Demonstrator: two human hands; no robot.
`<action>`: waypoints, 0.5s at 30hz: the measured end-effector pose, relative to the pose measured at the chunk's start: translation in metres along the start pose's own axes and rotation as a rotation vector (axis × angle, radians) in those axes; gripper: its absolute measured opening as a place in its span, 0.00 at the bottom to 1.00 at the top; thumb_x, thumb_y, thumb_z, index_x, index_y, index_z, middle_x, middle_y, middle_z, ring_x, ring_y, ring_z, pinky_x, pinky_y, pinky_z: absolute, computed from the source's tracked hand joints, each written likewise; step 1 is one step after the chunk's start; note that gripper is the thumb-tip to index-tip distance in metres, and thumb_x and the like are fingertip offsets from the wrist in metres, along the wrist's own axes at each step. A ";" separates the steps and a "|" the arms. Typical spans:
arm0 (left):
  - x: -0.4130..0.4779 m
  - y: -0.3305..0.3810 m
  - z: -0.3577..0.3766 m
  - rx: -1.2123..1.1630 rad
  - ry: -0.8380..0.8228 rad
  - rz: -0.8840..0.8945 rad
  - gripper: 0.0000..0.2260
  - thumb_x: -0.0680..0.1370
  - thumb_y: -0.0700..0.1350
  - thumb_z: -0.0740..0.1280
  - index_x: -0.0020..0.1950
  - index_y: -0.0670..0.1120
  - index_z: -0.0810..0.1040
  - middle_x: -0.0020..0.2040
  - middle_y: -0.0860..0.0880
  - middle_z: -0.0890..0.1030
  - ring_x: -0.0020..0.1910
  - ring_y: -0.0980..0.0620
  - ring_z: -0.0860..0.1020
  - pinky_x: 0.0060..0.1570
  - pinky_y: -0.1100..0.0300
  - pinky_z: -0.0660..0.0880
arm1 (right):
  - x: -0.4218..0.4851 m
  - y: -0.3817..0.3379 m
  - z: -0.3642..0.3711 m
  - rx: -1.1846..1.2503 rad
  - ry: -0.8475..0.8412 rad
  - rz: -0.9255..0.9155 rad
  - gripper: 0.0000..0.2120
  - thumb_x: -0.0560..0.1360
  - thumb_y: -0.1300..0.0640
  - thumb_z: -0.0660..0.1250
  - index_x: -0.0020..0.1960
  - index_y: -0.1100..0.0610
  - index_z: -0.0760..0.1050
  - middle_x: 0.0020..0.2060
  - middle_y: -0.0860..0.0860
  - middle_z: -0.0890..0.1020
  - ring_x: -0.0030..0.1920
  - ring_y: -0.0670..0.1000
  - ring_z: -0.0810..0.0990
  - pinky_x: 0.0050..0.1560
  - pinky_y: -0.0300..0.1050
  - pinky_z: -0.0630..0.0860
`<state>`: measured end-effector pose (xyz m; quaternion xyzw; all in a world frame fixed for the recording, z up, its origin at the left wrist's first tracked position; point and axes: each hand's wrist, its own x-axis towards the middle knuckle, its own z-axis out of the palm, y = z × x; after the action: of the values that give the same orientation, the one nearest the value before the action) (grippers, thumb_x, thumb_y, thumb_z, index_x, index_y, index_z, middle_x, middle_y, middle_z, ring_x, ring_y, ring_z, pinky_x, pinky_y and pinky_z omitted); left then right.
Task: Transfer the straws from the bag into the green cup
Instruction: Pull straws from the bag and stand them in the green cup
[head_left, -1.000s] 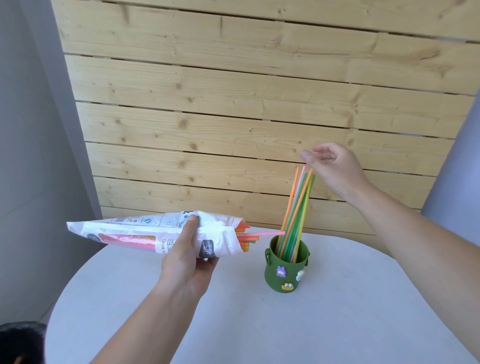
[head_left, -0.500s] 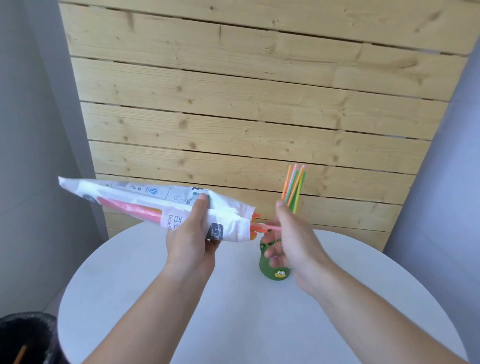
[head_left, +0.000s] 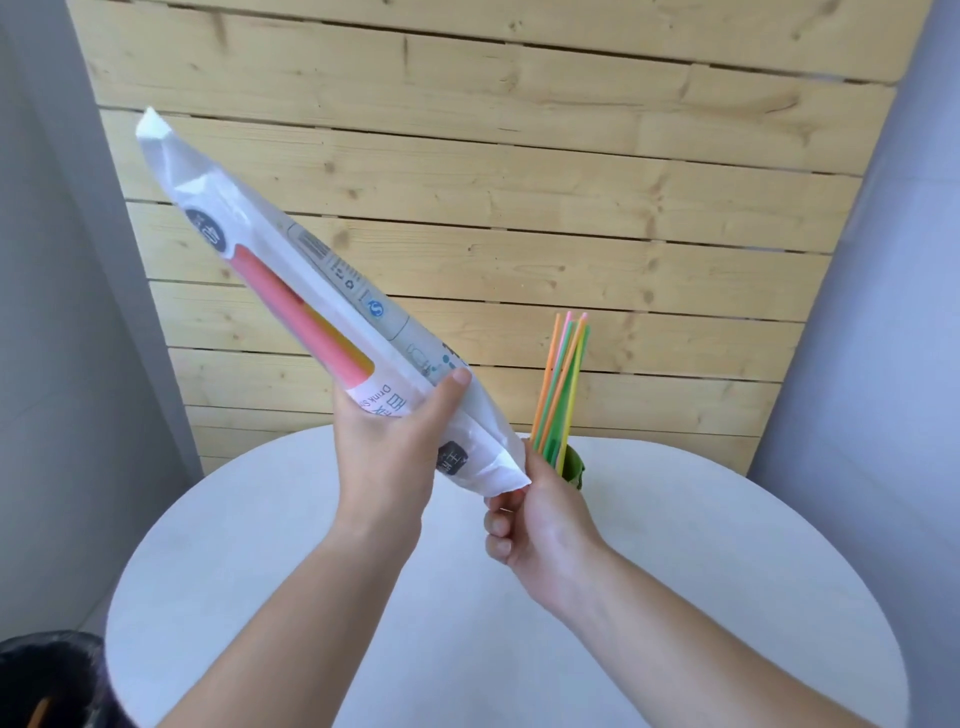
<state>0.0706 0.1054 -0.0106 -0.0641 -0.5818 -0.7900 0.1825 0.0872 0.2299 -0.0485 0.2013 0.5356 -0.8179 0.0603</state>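
White bag (head_left: 332, 312) in left hand (head_left: 387, 457), mouth at right hand's fingers (head_left: 501, 512).

A plain room corner, likely a home: pale wooden slat wall (head_left: 519, 208), grey side walls (head_left: 62, 364), and a round white bench (head_left: 311, 597).

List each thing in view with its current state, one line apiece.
Bag: held off the table, tilted, mouth end down, straws visible inside.
Left hand: shut around the bag's lower part.
Right hand: fingers curled at the bag's mouth; what they pinch is hidden.
Straws in cup: standing upright, leaning slightly.
Green cup: upright on the table, mostly hidden behind the right hand.
Table: bears the cup.
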 end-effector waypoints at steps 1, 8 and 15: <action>0.000 -0.002 0.000 -0.006 0.007 -0.013 0.16 0.76 0.40 0.77 0.61 0.40 0.79 0.48 0.44 0.86 0.48 0.44 0.86 0.45 0.52 0.82 | 0.001 0.000 -0.001 -0.019 0.016 -0.037 0.17 0.80 0.47 0.63 0.34 0.52 0.74 0.23 0.48 0.69 0.21 0.47 0.63 0.21 0.37 0.60; 0.005 -0.019 -0.003 -0.270 0.258 -0.348 0.18 0.74 0.46 0.80 0.62 0.47 0.82 0.45 0.53 0.87 0.42 0.53 0.86 0.38 0.59 0.82 | 0.013 -0.001 -0.011 -0.155 0.171 -0.331 0.17 0.83 0.50 0.60 0.39 0.56 0.72 0.25 0.49 0.66 0.21 0.48 0.59 0.23 0.37 0.57; 0.001 -0.035 -0.001 -0.382 0.348 -0.510 0.17 0.73 0.46 0.80 0.60 0.46 0.82 0.51 0.49 0.88 0.43 0.51 0.86 0.42 0.57 0.83 | 0.015 -0.005 -0.009 -0.208 0.195 -0.386 0.18 0.79 0.44 0.65 0.36 0.54 0.73 0.21 0.46 0.72 0.20 0.47 0.66 0.23 0.38 0.60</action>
<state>0.0571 0.1134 -0.0414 0.1855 -0.3812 -0.9036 0.0608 0.0745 0.2421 -0.0532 0.1659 0.6489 -0.7313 -0.1287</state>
